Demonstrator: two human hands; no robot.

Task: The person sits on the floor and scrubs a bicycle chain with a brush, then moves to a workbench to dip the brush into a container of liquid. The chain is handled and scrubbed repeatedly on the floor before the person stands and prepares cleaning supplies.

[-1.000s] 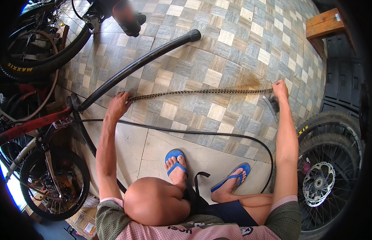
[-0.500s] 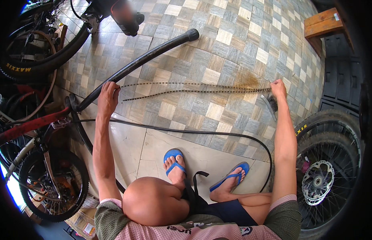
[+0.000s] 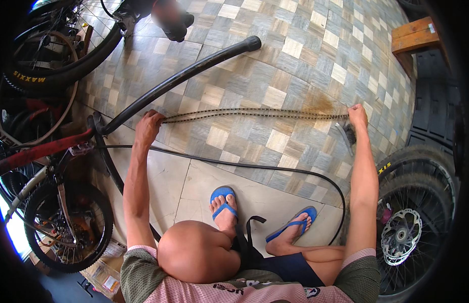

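Observation:
A bicycle chain (image 3: 254, 111) stretches across the patterned floor, doubled into two nearly parallel strands. At its left end my left hand (image 3: 149, 124) is closed on the chain, fingers pinched together. The looped right end is pinched in my right hand (image 3: 357, 115). Just below my right hand lies a brush (image 3: 350, 132) with dark bristles, partly hidden by my wrist. A brown rusty-looking stain (image 3: 319, 102) marks the floor beyond the chain's right part.
A black tubular bar (image 3: 194, 69) slants past my left hand. A black hose (image 3: 244, 164) curves between me and the chain. Bicycles (image 3: 68, 230) crowd the left; wheels with a disc rotor (image 3: 401, 236) stand at right. A wooden stool (image 3: 415, 34) is at far right.
My left hand has moved slightly right and nearer, taking in the chain's second strand, whose end lay loose before. The two strands now run closer together. My right hand keeps its pinch.

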